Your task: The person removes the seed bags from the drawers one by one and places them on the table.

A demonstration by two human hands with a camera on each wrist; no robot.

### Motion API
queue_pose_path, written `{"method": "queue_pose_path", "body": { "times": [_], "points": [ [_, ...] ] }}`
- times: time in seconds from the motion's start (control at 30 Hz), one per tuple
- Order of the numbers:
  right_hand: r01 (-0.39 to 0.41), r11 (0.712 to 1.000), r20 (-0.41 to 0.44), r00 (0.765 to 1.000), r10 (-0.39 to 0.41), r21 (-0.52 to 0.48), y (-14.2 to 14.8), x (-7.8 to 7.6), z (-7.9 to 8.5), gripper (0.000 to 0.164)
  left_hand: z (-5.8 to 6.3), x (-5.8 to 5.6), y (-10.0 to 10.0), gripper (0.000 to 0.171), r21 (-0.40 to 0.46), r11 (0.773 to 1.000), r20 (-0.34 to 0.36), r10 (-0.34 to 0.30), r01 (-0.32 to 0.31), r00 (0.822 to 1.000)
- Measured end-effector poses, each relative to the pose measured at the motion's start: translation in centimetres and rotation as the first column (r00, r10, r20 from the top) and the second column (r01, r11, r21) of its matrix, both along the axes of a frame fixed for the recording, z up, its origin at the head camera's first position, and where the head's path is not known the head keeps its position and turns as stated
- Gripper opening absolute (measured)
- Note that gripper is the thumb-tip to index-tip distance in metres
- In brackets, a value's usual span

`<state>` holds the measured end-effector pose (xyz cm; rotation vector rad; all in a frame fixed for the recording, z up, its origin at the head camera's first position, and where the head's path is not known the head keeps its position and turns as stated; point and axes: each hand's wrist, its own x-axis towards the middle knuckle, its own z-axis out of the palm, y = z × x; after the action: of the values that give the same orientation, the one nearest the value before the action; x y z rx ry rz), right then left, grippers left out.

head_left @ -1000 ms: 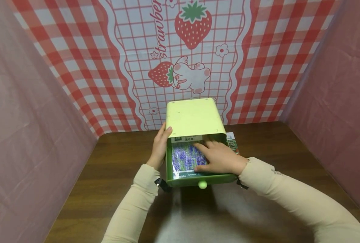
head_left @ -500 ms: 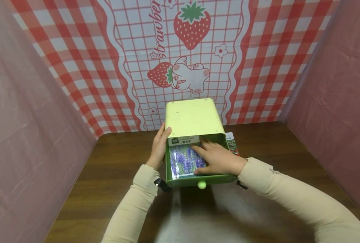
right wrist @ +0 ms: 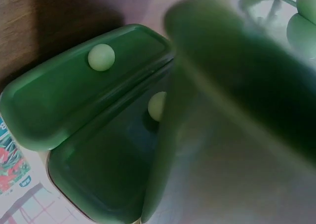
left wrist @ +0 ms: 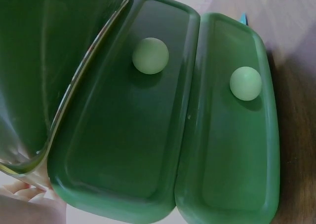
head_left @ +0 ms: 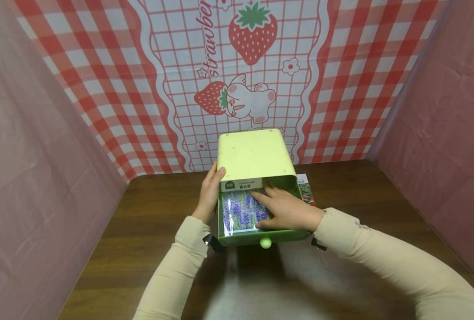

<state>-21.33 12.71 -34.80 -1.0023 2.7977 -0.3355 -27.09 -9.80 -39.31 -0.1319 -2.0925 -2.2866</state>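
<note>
A small drawer cabinet point(head_left: 257, 153) with a pale yellow-green shell stands on the table, its top green drawer point(head_left: 237, 241) pulled out. A seed packet point(head_left: 243, 211) with a purple lavender picture lies face up in that drawer. My right hand point(head_left: 287, 209) reaches into the drawer, fingers spread over the packet's right side; the far fingertips are partly in shade under the shell. Against the cabinet's left side rests my left hand point(head_left: 209, 191), its thumb at the front top corner. In the right wrist view the drawer hides my right hand.
Two closed green drawers point(left wrist: 118, 120) with round knobs point(left wrist: 150, 56) sit below the pulled-out one. Another packet point(head_left: 307, 191), with red flowers, lies right of the cabinet. A checked strawberry cloth point(head_left: 257, 89) hangs behind, with pink curtains point(head_left: 433, 111) at both sides.
The lavender packet has shifted slightly left and toward the drawer front; its header shows more and its bottom lettering has gone out of sight. My left hand stays on the cabinet.
</note>
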Motion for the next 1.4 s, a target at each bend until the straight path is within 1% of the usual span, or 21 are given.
{"method": "queue_pose_path", "body": {
  "times": [0.1,0.23,0.4,0.47,0.53,0.6,0.67,0.77,0.83,0.93,1.03,1.07,1.13,1.23,1.4],
  "points": [
    [0.015,0.999,0.024,1.000,-0.014,-0.032,0.1,0.1,0.1,0.086,0.0,-0.1,0.0,0.065,0.007,1.000,0.008,0.003,-0.003,1.000],
    [0.053,0.992,0.071,0.996,-0.045,-0.110,0.1,0.1,0.3,0.080,0.0,-0.2,0.0,0.064,0.004,1.000,0.021,0.017,-0.017,1.000],
    [0.117,0.972,0.146,0.985,-0.088,-0.203,0.1,0.2,0.8,0.075,0.2,-0.4,-0.2,0.063,-0.011,1.000,0.045,0.004,-0.003,0.999],
    [0.139,0.961,0.170,0.980,-0.099,-0.239,0.1,0.3,0.9,0.074,0.1,-0.3,-0.3,0.064,-0.011,1.000,0.042,-0.002,0.002,0.999],
    [0.166,0.942,0.208,0.972,-0.107,-0.293,0.2,0.2,0.9,0.072,0.1,-0.2,-0.3,0.064,-0.009,1.000,0.039,0.000,0.000,0.999],
    [0.201,0.916,0.238,0.964,-0.121,-0.348,0.3,0.1,0.9,0.069,0.0,-0.1,-0.3,0.064,0.000,1.000,0.034,0.003,-0.003,0.999],
    [0.233,0.882,0.261,0.956,-0.132,-0.409,0.5,-0.1,0.8,0.065,0.0,-0.1,-0.2,0.064,0.012,1.000,0.029,0.007,-0.007,1.000],
    [0.293,0.823,0.313,0.938,-0.148,-0.487,0.7,-0.4,0.7,0.061,-0.1,-0.1,-0.1,0.065,0.026,1.000,0.021,0.010,-0.011,1.000],
    [0.330,0.787,0.354,0.923,-0.152,-0.522,0.8,-0.6,0.6,0.060,-0.1,-0.1,-0.1,0.066,0.034,0.999,0.022,0.012,-0.012,1.000],
    [0.399,0.729,0.431,0.889,-0.158,-0.556,0.8,-0.8,0.5,0.058,-0.2,-0.1,-0.1,0.066,0.029,0.999,0.021,0.017,-0.018,1.000],
    [0.445,0.689,0.485,0.861,-0.154,-0.571,0.8,-1.0,0.4,0.055,-0.2,-0.1,0.0,0.066,0.013,1.000,0.016,0.023,-0.023,1.000],
    [0.459,0.681,0.502,0.851,-0.153,-0.570,0.8,-1.0,0.4,0.054,-0.2,-0.1,0.0,0.065,0.008,1.000,0.015,0.023,-0.023,1.000],
    [0.477,0.675,0.533,0.834,-0.145,-0.563,0.8,-1.0,0.4,0.054,-0.2,-0.1,0.0,0.065,0.001,1.000,0.013,0.024,-0.024,1.000],
    [0.499,0.674,0.571,0.809,-0.137,-0.545,0.8,-1.0,0.3,0.054,-0.3,-0.1,0.0,0.064,0.003,1.000,0.016,0.024,-0.024,1.000],
    [0.522,0.662,0.609,0.784,-0.124,-0.537,0.7,-1.0,0.0,0.049,-0.2,-0.1,0.0,0.065,0.009,1.000,0.010,0.021,-0.021,1.000]
  ]
}}
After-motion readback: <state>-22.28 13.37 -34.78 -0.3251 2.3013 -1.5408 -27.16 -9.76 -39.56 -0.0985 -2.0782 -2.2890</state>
